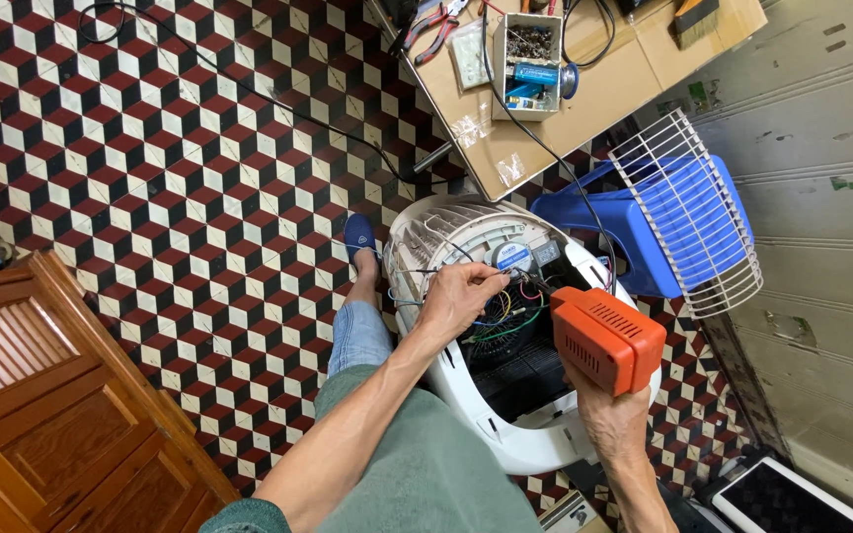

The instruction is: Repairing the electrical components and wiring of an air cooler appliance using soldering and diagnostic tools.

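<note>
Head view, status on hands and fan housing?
Left hand pinching wires inside the open fan housing. Right hand gripping orange tool over it. Wires tangled around the work spot.

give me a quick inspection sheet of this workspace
surface: tiled floor in a cube pattern; cardboard-topped table at the top
job's things: white fan housing opened up, coloured wires and a small motor exposed; orange tool
clutter: pliers, parts box, brush on the table; white grille leaning on a blue stool
grippers: left hand, fingers pinching the wires; right hand gripping the orange tool
cables: black cable across the floor; another from the table into the housing
surroundings: wooden door at left, grey wall at right
</note>
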